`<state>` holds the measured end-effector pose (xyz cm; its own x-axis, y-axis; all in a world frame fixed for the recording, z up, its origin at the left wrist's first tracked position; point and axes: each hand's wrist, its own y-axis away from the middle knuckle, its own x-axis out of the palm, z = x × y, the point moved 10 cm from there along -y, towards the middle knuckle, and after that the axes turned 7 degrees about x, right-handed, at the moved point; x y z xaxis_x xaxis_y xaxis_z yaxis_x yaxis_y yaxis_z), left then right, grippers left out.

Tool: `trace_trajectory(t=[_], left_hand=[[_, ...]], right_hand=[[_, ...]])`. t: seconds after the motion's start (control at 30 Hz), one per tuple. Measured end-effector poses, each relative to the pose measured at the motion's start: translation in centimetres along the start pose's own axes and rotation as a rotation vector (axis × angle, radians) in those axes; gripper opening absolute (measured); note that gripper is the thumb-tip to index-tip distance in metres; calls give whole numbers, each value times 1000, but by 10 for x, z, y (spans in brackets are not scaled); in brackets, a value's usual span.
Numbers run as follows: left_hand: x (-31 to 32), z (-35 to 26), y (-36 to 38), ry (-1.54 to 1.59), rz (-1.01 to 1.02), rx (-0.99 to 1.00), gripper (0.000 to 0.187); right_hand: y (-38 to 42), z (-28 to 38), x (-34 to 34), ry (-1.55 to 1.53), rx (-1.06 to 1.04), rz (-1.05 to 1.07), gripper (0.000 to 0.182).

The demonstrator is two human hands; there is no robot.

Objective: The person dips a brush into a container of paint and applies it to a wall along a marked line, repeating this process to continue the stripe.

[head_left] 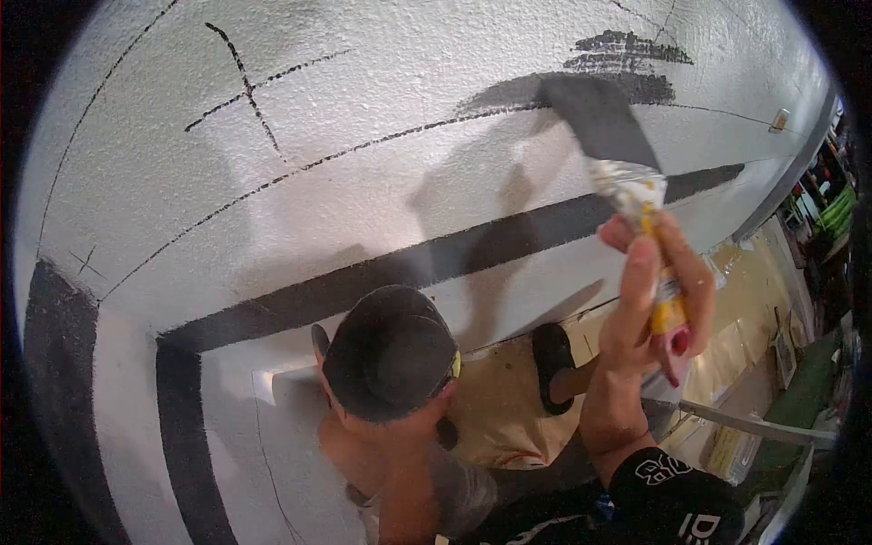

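My right hand (643, 300) grips a paintbrush (668, 304) by its yellow and red, paint-spotted handle. Dark grey paint coats the wide bristles, whose tip meets the white wall (363, 200) at a fresh grey patch (509, 93). That patch runs along a thin dashed black curve (363, 143). Lower down, my left hand (391, 440) is closed around a round paint container (391, 354), seen from above with dark paint inside. Most of the left fingers are hidden by the container.
A dark painted band (409, 268) crosses the wall and turns down at the left. A black cross mark (248, 91) is at upper left. Below are a foot in a black shoe (550, 363), brown floor covering (500, 400) and a metal bar (754, 425). Mixed items crowd the right edge.
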<state>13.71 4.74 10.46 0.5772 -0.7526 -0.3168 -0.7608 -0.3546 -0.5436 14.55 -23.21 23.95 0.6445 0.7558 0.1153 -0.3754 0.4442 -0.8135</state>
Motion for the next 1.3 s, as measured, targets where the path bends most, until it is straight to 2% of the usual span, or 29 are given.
trace_trajectory(t=[0.03, 0.1, 0.27, 0.33, 0.37, 0.43, 0.47, 0.53, 0.57, 0.6, 0.63, 0.67, 0.73, 0.87, 0.93, 0.97, 1.03, 1.07, 1.13, 1.17, 1.23, 1.27, 1.3], left_hand=[[2, 5, 2, -109, 59, -66, 105], [2, 4, 2, -86, 13, -30, 103], [-4, -10, -3, -160, -19, 55, 98], [16, -55, -14, -530, 181, 435, 98], [17, -47, -8, -531, 180, 434, 98], [-5, 2, 6, -224, -31, 106, 99], [-6, 5, 10, -226, -32, 104, 99], [-2, 20, 13, -105, -1, -62, 102], [-4, 15, 12, -106, 0, -63, 102], [-1, 6, 7, -237, 87, -64, 104], [4, 1, 5, -367, 174, -65, 107], [6, 6, 8, -367, 175, -64, 107], [-2, 26, 15, 134, -46, -195, 100], [-1, 1, 2, -57, 38, -91, 109], [-8, 5, 7, -36, -60, -43, 110], [-11, 5, 7, -36, -60, -45, 110], [-1, -6, 3, -307, 133, 22, 112], [0, -9, 2, -305, 131, 20, 112], [-3, -2, 3, 3, 17, -121, 114], [-3, 3, 4, 5, 14, -121, 114], [4, 0, 2, -186, 115, -6, 115], [3, 3, 4, -186, 115, -8, 115], [0, -4, 4, -202, 96, 39, 113]], right_hand=[[-3, -2, -1, 0, -2, 0, 23], [-5, -18, -23, -56, 109, -219, 22], [6, -14, -9, 2, 67, -162, 20], [14, 3, 10, 35, -95, -33, 22], [17, 6, 14, 18, -129, -51, 23], [20, 13, 23, 23, -161, 2, 27], [22, 18, 29, 32, -192, 55, 31], [25, 21, 33, -4, -135, 63, 35], [25, 26, 38, 6, -164, 116, 36], [26, 32, 44, 17, -193, 168, 36], [25, 36, 47, 51, -153, 196, 35], [23, 39, 48, 52, -152, 194, 35], [23, 47, 52, -36, -221, 249, 35], [19, 38, 37, 34, -286, 224, 34], [6, 12, 29, 83, -23, 224, 24], [4, 9, 28, 84, -23, 225, 24], [-1, -4, -6, -36, 31, -137, 21], [-4, -6, -6, -37, 28, -134, 21], [-5, -12, -19, -27, 83, -262, 20], [-4, -10, -19, -30, 80, -260, 20], [4, -9, 2, 7, 186, -61, 21], [8, -11, 13, 28, 239, 39, 21], [15, 4, 21, 11, 28, 50, 24]])
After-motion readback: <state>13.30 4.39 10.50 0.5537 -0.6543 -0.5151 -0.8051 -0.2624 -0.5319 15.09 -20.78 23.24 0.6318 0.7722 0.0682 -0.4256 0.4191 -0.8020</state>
